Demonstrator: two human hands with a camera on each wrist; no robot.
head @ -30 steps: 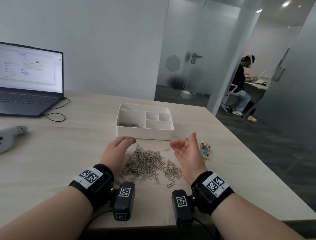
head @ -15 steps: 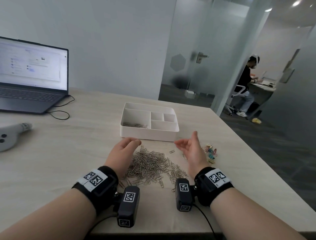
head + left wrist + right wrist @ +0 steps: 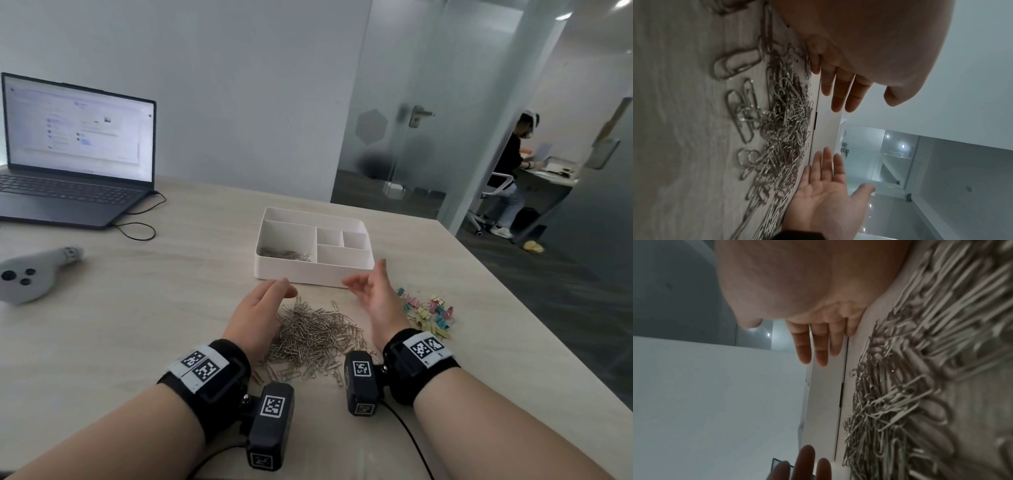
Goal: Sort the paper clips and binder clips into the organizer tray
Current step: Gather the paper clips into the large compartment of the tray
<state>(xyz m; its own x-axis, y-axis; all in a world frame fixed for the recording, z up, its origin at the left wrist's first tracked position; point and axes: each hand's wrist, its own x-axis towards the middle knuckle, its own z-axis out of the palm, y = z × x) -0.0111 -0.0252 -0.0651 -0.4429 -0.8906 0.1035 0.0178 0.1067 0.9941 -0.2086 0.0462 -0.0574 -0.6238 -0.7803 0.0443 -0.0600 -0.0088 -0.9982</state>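
Note:
A pile of silver paper clips [image 3: 315, 337] lies on the table between my two hands, close up as paper clips [image 3: 781, 126] and paper clips [image 3: 900, 402] in the wrist views. My left hand [image 3: 260, 308] stands on edge at the pile's left side, my right hand [image 3: 373, 298] at its right side, palms facing each other. Both have relaxed fingers and hold nothing. Colourful binder clips [image 3: 428, 313] lie just right of the right hand. The white organizer tray [image 3: 308, 274] stands behind the pile, with some paper clips [image 3: 284, 254] in its large left compartment.
An open laptop [image 3: 75, 154] with a cable sits at the back left. A grey controller [image 3: 30, 279] lies at the left. The table's right edge runs close to the binder clips. Behind a glass wall a person [image 3: 510, 178] sits at a desk.
The head view shifted, so everything sits further right in frame. My two hands stay either side of the pile; the right hand's fingers have curled in slightly.

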